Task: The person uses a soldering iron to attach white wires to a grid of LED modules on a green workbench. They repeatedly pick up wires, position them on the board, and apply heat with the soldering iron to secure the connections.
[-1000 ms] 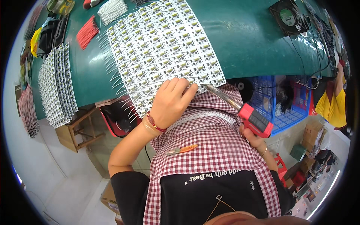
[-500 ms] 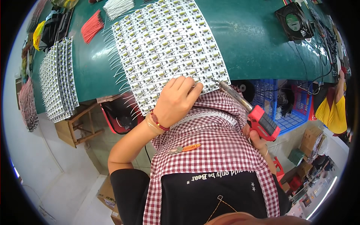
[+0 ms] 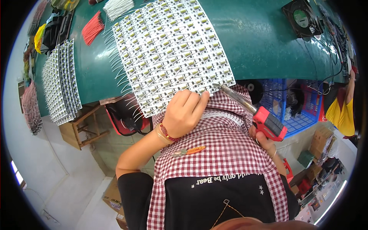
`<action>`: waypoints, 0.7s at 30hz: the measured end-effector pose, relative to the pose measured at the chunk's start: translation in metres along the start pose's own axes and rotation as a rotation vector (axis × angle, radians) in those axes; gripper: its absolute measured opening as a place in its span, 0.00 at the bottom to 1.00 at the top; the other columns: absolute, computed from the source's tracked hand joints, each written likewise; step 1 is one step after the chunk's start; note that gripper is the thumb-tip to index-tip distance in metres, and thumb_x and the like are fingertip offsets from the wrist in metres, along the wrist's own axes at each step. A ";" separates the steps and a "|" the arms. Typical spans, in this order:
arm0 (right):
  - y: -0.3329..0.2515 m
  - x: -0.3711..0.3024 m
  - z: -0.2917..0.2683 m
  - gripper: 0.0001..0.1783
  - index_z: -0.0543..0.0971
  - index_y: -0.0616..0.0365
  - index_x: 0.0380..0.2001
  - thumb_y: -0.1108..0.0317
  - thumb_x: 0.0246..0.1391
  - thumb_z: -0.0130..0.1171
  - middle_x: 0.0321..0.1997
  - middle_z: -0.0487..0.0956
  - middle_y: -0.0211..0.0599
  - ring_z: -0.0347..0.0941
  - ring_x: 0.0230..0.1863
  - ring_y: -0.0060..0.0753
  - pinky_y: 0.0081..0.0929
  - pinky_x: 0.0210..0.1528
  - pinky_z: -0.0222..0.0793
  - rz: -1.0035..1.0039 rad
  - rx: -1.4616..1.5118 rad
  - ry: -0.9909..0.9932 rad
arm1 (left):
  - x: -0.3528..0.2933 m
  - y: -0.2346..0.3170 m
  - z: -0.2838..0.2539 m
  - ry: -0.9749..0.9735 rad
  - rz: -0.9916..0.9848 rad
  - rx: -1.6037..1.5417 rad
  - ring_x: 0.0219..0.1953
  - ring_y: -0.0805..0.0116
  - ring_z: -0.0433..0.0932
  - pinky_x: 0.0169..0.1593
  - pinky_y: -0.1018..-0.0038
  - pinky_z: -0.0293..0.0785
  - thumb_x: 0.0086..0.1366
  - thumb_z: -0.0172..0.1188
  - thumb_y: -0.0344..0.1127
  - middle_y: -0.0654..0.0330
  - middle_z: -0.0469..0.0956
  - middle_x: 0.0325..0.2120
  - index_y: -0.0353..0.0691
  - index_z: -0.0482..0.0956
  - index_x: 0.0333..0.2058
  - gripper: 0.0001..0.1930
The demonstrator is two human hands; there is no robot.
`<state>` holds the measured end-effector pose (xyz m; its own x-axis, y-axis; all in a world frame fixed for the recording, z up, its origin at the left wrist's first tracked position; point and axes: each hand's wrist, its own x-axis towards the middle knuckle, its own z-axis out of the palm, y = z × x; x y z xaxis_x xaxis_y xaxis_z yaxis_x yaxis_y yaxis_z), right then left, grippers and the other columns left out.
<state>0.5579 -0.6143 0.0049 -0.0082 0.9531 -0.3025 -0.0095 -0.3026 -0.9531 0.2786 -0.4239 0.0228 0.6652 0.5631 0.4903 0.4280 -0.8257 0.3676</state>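
Note:
A large white circuit-board panel [image 3: 172, 57], with rows of small yellow-green parts and thin white wires, lies on the green table and juts over its near edge. My left hand [image 3: 186, 111] rests at the panel's near edge, fingers curled, the index fingertip by the last row. Whatever it may pinch is hidden. My right hand [image 3: 264, 142], partly behind the handle, is closed around a red-and-black soldering iron [image 3: 270, 124]. The iron's metal tip points at the panel's near right corner, a little right of my left index fingertip.
Several similar panels [image 3: 61, 82] stand stacked at the table's left edge. Bundles of red wires [image 3: 92, 28] and white wires [image 3: 117, 8] lie at the back left. A black fan [image 3: 302, 19] sits at the back right. Blue crates [image 3: 299, 111] are below the table's right side.
My left hand has shifted slightly down and right along the panel's near edge. The iron's tip has moved a little left toward the panel, and my right hand still holds it.

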 end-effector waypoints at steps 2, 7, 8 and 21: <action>0.011 -0.007 -0.007 0.09 0.78 0.62 0.29 0.67 0.55 0.61 0.25 0.77 0.33 0.74 0.26 0.28 0.25 0.29 0.67 -0.023 -0.136 0.034 | -0.003 -0.002 0.006 -0.002 -0.011 -0.001 0.25 0.66 0.68 0.27 0.71 0.66 0.45 0.62 0.21 0.62 0.67 0.22 0.30 0.83 0.40 0.19; 0.012 -0.003 0.000 0.09 0.80 0.62 0.30 0.66 0.52 0.64 0.26 0.79 0.33 0.76 0.26 0.31 0.27 0.27 0.68 -0.038 -0.081 0.109 | -0.004 -0.001 0.006 -0.006 -0.015 0.012 0.25 0.66 0.68 0.27 0.72 0.66 0.45 0.62 0.21 0.62 0.67 0.22 0.30 0.82 0.40 0.19; 0.008 -0.001 0.001 0.09 0.81 0.62 0.30 0.66 0.51 0.64 0.26 0.79 0.33 0.76 0.26 0.31 0.28 0.27 0.68 -0.021 -0.053 0.104 | -0.003 -0.001 0.006 -0.005 -0.017 0.012 0.25 0.66 0.68 0.27 0.72 0.66 0.45 0.62 0.21 0.62 0.67 0.22 0.30 0.82 0.40 0.19; 0.023 -0.010 -0.007 0.07 0.80 0.59 0.26 0.73 0.37 0.65 0.25 0.78 0.38 0.75 0.24 0.42 0.35 0.26 0.68 -0.089 -0.389 0.076 | 0.002 0.000 0.005 -0.026 -0.025 0.016 0.25 0.67 0.67 0.27 0.72 0.66 0.45 0.62 0.21 0.62 0.65 0.22 0.29 0.82 0.39 0.17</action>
<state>0.5650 -0.6311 -0.0137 0.0501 0.9776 -0.2047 0.3725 -0.2084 -0.9043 0.2834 -0.4232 0.0200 0.6700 0.5823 0.4605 0.4538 -0.8121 0.3667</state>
